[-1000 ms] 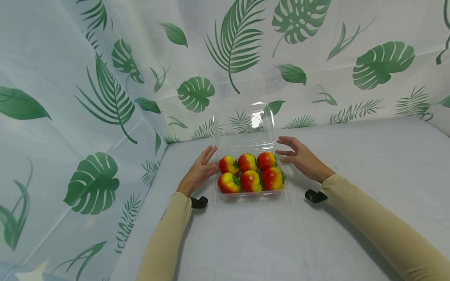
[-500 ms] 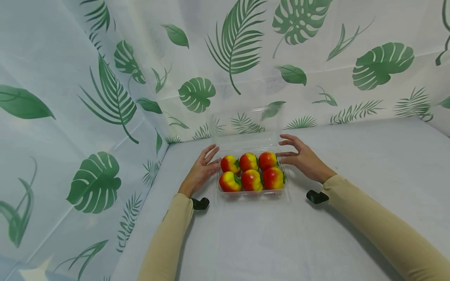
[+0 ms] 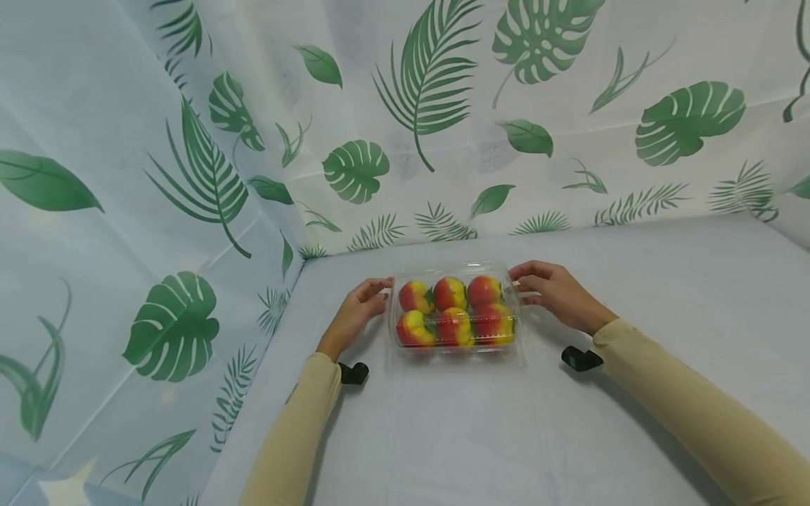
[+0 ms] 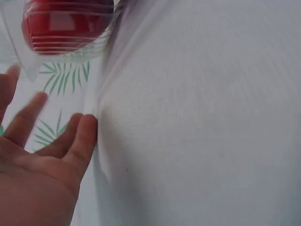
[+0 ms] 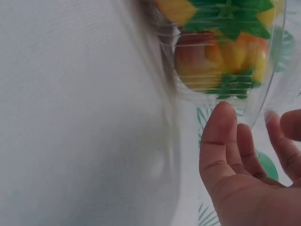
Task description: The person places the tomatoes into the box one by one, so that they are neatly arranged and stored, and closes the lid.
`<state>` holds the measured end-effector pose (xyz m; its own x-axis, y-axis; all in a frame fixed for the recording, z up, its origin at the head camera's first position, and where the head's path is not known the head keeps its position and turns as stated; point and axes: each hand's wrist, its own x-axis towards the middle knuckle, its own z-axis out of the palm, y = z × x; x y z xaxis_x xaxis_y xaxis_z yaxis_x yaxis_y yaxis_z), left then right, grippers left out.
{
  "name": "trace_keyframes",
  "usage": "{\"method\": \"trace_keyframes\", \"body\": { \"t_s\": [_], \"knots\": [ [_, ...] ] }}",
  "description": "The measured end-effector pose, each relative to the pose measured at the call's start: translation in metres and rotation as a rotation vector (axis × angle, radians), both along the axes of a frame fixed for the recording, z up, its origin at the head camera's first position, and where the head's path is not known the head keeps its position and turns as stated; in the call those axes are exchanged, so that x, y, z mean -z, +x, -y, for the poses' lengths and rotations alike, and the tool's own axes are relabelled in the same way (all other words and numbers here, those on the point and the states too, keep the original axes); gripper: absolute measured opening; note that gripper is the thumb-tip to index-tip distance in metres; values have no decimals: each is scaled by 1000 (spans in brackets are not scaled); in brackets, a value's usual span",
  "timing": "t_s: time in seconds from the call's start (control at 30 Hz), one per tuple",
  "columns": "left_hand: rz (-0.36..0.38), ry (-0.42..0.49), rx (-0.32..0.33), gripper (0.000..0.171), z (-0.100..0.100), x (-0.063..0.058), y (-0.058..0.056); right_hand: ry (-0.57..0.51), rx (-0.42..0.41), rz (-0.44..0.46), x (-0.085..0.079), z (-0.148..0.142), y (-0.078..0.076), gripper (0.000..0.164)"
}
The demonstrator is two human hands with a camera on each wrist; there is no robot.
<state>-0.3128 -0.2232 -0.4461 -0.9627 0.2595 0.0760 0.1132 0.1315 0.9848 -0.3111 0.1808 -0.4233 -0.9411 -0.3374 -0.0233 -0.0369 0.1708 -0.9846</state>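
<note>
A clear plastic clamshell box (image 3: 455, 351) sits on the table in front of me, its lid (image 3: 446, 270) lying over the top. Several red-and-yellow fruits (image 3: 450, 292) with green star-shaped caps fill it in two rows. I cannot tell whether lid and base rims meet. My left hand (image 3: 356, 309) is at the box's left back side; in the left wrist view its fingers (image 4: 84, 136) are spread, one tip close to the rim. My right hand (image 3: 560, 295) is at the right back corner, its loosely bent fingers (image 5: 221, 127) at the rim in the right wrist view.
A pale cloth covers the table (image 3: 468, 429). Behind and to the left hang white sheets (image 3: 569, 169) with green leaf prints. Black wrist devices (image 3: 581, 359) sit under both forearms, which wear beige sleeves.
The lid, upright behind the fruits a second ago, has swung forward and down over them. My left hand has drawn slightly lower, and my right hand has shifted slightly right and lower.
</note>
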Motion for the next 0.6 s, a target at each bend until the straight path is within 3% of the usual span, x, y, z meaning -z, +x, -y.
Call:
{"method": "trace_keyframes", "body": {
  "t_s": [0.1,0.23,0.4,0.6],
  "knots": [
    [-13,-84,1,38,2,-7,10,-1,-8,-4,0,0,2,46],
    [21,-149,7,53,0,-18,34,2,-5,-24,1,3,5,48],
    [90,-159,-18,65,-2,-22,69,-4,15,-50,3,6,7,47],
    [187,-172,-52,62,-7,-23,103,12,38,-56,6,7,9,48]
  ]
}}
